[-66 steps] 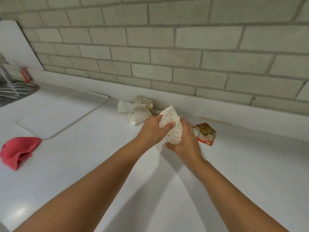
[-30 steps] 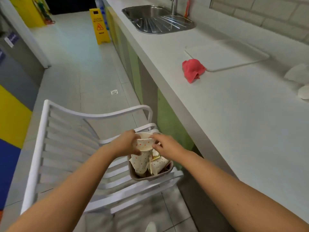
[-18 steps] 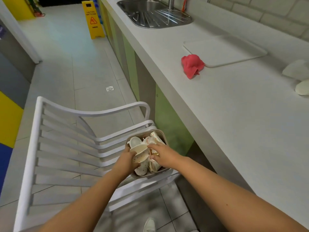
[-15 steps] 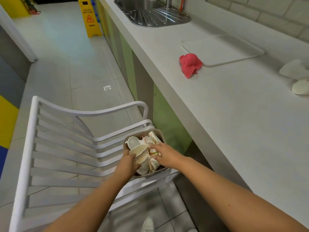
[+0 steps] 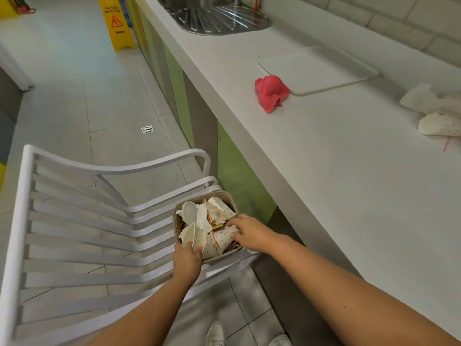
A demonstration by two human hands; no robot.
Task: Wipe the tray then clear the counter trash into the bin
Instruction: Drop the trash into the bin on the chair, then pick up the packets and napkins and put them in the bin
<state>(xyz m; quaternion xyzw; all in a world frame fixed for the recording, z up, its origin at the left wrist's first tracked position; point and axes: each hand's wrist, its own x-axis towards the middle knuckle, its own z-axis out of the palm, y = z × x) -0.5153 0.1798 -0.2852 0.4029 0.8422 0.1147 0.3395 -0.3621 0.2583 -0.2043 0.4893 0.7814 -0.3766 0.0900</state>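
your left hand (image 5: 187, 260) is at the near corner of the small beige bin (image 5: 202, 197). its thumb and fingers curl around the lower part of a dotted paper cup (image 5: 193, 236) that stands mouth-up against the bin's near wall. your right hand (image 5: 250, 233) reaches in from the counter side with its fingers spread and only lightly bent. it presses down on a crushed dotted cup (image 5: 222, 239) lying on top of the pile rather than gripping it. the bin is packed to the rim with more trash (image 5: 212, 212): white lids, torn paper and other dotted cups. it sits at the front edge of the seat of a white slatted chair (image 5: 74, 221), just beside the green cabinet front (image 5: 239, 176) under the counter (image 5: 349, 186).

up on the counter, the white tray (image 5: 318, 67) lies flat near the wall, and a bunched red cloth (image 5: 271, 92) touches its near corner. further to your right, well apart from the tray, a flattened dotted cup (image 5: 440, 124) and a crumpled white napkin (image 5: 421, 97) lie together at the frame edge. beyond the tray is the steel sink drainboard (image 5: 219, 20). a yellow wet-floor sign (image 5: 116, 23) stands on the tiled floor (image 5: 74, 83) past the chair, and your white shoes (image 5: 215, 333) show at the bottom.
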